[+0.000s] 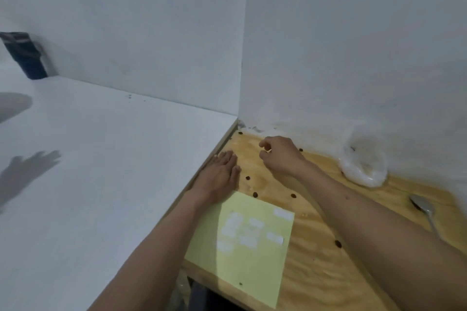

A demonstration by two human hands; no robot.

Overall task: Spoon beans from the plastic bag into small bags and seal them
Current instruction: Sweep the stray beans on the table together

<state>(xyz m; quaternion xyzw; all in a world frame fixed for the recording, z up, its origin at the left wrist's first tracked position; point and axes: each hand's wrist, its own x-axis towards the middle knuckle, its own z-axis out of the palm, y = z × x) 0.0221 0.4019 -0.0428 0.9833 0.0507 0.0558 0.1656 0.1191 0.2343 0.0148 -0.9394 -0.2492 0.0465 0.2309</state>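
My left hand [219, 177] lies flat with straight fingers on the wooden board [316, 272], along its left edge. My right hand [279, 156] hovers near the far corner with its fingers curled in. A small pale speck shows at its fingertips, and I cannot tell what it is. Several dark beans [255, 194] lie scattered over the board. The clear plastic bag [364, 168] slumps against the right wall, its contents blurred. A metal spoon [423, 206] lies on the board in front of the bag, partly hidden by my right forearm. No small bags are in view.
A pale yellow sheet [257, 260] with several white stickers lies on the board under my forearms. White walls close the board off at the back and right. A white surface [101, 171] stretches to the left, with a dark object [25, 57] at its far end.
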